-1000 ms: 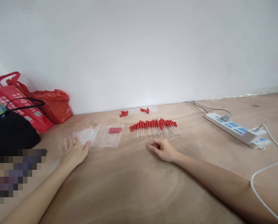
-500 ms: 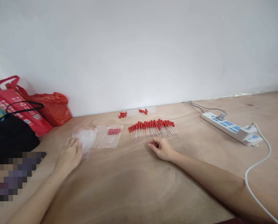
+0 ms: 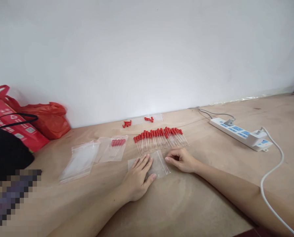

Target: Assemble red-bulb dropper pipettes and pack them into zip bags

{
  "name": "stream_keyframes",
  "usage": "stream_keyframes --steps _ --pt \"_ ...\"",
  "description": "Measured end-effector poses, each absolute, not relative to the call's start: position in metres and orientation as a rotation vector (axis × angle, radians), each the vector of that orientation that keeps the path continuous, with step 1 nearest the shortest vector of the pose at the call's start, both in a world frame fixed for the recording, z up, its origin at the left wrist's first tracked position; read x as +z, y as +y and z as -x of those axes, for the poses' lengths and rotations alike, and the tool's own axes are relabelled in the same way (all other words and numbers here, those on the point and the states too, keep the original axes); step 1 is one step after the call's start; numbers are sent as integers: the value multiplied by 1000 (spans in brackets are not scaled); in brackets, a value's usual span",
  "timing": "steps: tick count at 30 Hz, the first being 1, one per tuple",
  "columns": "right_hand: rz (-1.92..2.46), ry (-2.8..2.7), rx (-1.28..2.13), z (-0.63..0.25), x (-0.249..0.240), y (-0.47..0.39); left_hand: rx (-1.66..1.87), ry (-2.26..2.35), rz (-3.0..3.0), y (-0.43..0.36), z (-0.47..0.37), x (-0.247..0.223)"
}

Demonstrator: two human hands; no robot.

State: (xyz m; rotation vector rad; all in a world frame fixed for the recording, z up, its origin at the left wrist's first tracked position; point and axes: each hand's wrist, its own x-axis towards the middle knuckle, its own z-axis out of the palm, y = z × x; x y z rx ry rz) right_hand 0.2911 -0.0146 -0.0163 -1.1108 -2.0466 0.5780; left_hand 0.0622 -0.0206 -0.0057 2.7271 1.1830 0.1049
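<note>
Clear bag [image 3: 160,165] partly hid. under L hand [image 3: 139,177].

1. Left hand [image 3: 138,179]: one, bare, palm down, fingers extended forward and slightly parted, thumb held apart.
2. Left forearm [image 3: 95,212]: one, bare, slanting in from the lower edge, a small dark spot near the wrist.
3. Right hand [image 3: 183,159]: one, bare, fingers curled, thumb near the index finger; contact unclear.
4. Right forearm [image 3: 233,182]: one, bare, entering from lower right.
</note>
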Motion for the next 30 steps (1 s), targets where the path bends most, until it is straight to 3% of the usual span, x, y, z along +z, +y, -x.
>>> stream_keyframes --steps 9,15,26,30 --pt "773 -2321 439 -286 -5 -21 118 1167 -2689 -20 -62 -7" --pt "610 -2555 492 -283 -8 -20 317 1216 -2581 -20 -60 -7" --pt "672 -2360 857 -295 -5 -10 198 1093 -2575 -20 -14 3" --pt "1148 -2028 643 -303 -4 27 199 1094 -2580 -20 -15 4"
